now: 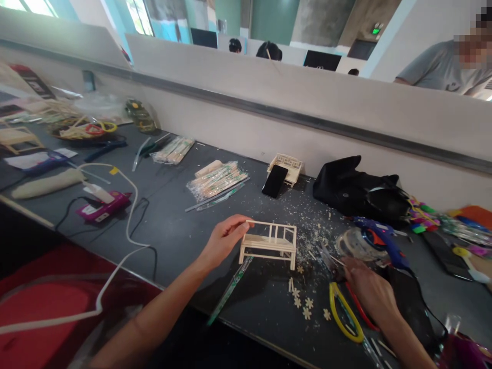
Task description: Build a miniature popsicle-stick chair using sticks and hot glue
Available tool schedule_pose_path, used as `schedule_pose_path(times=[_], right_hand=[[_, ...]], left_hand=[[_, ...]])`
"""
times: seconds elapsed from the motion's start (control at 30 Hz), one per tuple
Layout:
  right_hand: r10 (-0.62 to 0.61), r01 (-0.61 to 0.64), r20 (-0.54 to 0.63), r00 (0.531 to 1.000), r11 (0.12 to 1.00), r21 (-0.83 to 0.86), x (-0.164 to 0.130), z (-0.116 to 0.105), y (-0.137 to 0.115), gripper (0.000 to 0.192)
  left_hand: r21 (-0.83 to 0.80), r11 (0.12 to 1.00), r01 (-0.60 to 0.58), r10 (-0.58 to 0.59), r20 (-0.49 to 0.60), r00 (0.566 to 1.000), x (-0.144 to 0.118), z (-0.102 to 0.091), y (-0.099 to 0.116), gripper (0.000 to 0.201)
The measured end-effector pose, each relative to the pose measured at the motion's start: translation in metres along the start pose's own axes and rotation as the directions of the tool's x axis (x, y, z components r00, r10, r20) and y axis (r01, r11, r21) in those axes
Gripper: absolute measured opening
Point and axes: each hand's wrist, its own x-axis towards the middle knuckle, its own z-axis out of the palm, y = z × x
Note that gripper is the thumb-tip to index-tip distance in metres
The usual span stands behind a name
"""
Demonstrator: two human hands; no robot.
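Observation:
My left hand (226,237) pinches the upper left corner of a miniature bench (268,243) built from thin pale wooden sticks. The bench stands upright on the dark table, its back rail showing a few short uprights. My right hand (363,282) is closed over at the right, with a thin wooden stick (337,260) jutting from its fingertips. Beneath and beside that hand lie scissors (335,302) with yellow and red handles, partly covered by it. Several small flower-shaped wooden pieces (306,312) and two short sticks (291,285) lie between the bench and the scissors.
A blue hot glue gun (392,246) rests by a clear round container (355,243). Behind are a phone (274,181), a small wooden model (294,166), packets of sticks (219,179) and a black bag (357,189). A white cable (132,205) crosses the left side.

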Motion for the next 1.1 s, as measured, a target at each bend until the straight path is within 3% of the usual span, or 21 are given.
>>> schedule_pose_path(times=[0.2, 0.43, 0.57, 0.73, 0.9, 1.1], right_hand=[[0.023, -0.016, 0.077, 0.997, 0.995, -0.096, 0.003, -0.009, -0.004, 0.031], [0.03, -0.032, -0.083, 0.996, 0.999, -0.023, -0.014, -0.014, -0.001, 0.015], [-0.069, 0.155, -0.278, 0.958, 0.941, 0.302, -0.022, -0.019, -0.013, 0.021], [-0.136, 0.384, -0.474, 0.87, 0.791, 0.477, -0.007, -0.03, -0.036, 0.019], [-0.239, 0.556, -0.556, 0.796, 0.652, 0.516, 0.015, -0.033, -0.046, 0.015], [-0.338, 0.632, -0.568, 0.751, 0.617, 0.469, 0.025, -0.033, -0.049, 0.015]], left_hand=[[-0.033, 0.999, 0.016, -0.016, -0.002, 1.0, 0.0, 0.0, 0.001, 0.029], [0.011, 1.0, -0.004, 0.003, 0.019, 1.0, 0.001, -0.001, 0.004, 0.029], [0.018, 1.0, -0.005, 0.005, 0.009, 1.0, 0.003, 0.0, 0.006, 0.026], [0.065, 0.998, 0.0, -0.003, 0.037, 0.999, 0.008, 0.002, 0.011, 0.027], [0.145, 0.989, 0.028, -0.045, 0.115, 0.992, 0.015, 0.005, 0.019, 0.029], [0.268, 0.963, 0.003, -0.036, 0.116, 0.993, 0.026, 0.008, 0.026, 0.026]])
